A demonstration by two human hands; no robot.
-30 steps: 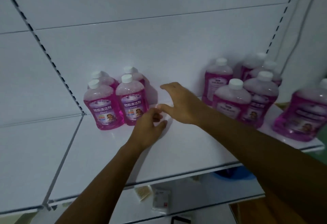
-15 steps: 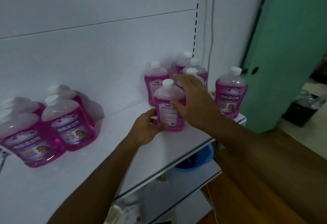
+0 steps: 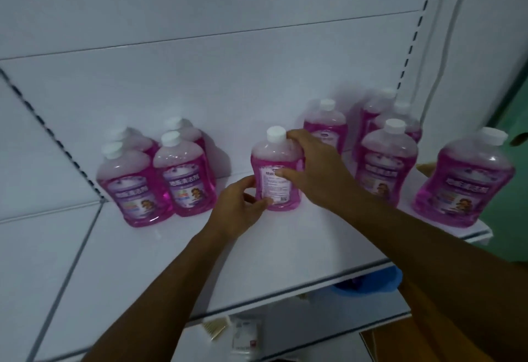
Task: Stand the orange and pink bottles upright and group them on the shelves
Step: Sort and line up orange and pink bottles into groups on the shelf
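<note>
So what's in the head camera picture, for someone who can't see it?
Two hands hold one upright pink bottle on a white shelf: the left hand at its base, the right hand round its shoulder. Four pink bottles stand grouped to its left, five more to its right.

The light is dim, cool and bluish, leaving the white shelf (image 3: 300, 247) grey. Soft shadows spread on the back panel (image 3: 228, 81) behind the pink bottles (image 3: 183, 173) in mid frame. Everything is slightly soft, the labels smeared; the far-right bottle (image 3: 468, 181) and lower corners blur most. Straight shelf lines bow near the frame edges.
</note>
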